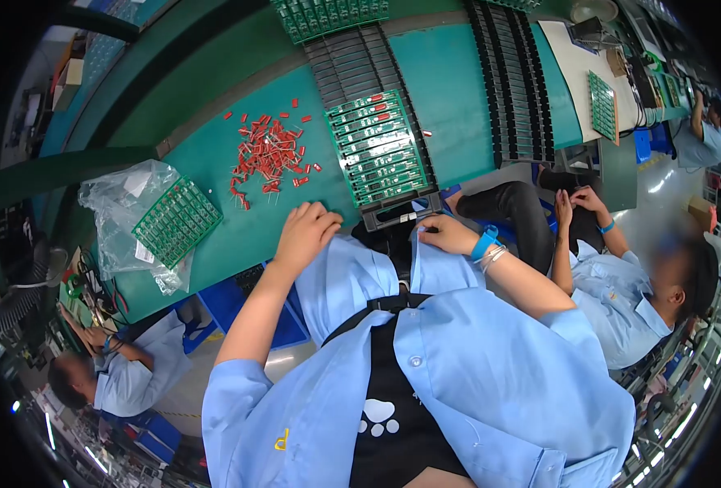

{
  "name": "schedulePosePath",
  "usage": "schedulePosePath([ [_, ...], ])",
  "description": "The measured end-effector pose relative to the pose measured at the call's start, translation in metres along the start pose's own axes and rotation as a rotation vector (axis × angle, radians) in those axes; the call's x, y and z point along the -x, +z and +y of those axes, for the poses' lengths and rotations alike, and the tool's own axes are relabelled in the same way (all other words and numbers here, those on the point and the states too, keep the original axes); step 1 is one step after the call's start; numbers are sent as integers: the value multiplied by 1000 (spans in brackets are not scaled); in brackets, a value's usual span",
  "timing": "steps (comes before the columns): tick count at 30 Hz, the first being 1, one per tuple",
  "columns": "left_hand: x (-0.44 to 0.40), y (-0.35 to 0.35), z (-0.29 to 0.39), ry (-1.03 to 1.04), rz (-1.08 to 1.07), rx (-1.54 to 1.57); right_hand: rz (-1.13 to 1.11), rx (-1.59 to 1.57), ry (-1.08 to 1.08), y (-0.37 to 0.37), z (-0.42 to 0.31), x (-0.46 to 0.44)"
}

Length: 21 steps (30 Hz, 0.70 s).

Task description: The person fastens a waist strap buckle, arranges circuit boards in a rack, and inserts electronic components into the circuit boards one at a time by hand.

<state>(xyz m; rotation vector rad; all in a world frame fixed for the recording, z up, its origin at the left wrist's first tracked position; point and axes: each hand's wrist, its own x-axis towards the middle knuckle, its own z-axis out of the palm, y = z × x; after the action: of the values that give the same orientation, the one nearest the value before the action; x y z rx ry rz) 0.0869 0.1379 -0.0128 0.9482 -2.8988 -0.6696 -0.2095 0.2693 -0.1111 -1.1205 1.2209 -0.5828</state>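
My left hand (306,235) is at the table's front edge with its fingers curled, beside the light blue jacket (340,281). Its fingertips are partly hidden, so I cannot make out what they hold, if anything. My right hand (452,235), with a blue wristband, pinches the jacket's edge below the black carrier rail (401,216). On that rail lies a green circuit board panel (377,152) in several strips. Two red components (382,116) sit on its far strips. A heap of red components (269,149) with thin wire leads is spread to the left of the panel.
At the left, another green panel (177,221) lies on clear plastic bags (116,215). Black slotted rails (513,89) cross the table (450,98) to the right. A seated person (613,285) is close on my right; another person (141,366) works at the left.
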Motion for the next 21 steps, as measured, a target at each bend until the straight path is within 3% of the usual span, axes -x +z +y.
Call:
schedulePosePath([
  [3, -10, -64, 24, -125, -256, 743, -33, -247, 78, -3, 11, 5],
  [5, 0, -92, 38, 14, -413, 1088, -52, -203, 35, -12, 11, 8],
  [9, 19, -118, 71, 78, -683, 1366, -126, -51, -142, -24, -12, 19],
  [14, 34, -102, 95, 162, -544, 1519, -353, -83, -372, -12, -56, 26],
  [18, 30, -74, 131, 304, -163, 1571, -457, -245, -161, -10, -49, 34],
  [21, -2, -76, 167, 272, -232, 1610, -486, -71, -44, 27, -47, 23],
])
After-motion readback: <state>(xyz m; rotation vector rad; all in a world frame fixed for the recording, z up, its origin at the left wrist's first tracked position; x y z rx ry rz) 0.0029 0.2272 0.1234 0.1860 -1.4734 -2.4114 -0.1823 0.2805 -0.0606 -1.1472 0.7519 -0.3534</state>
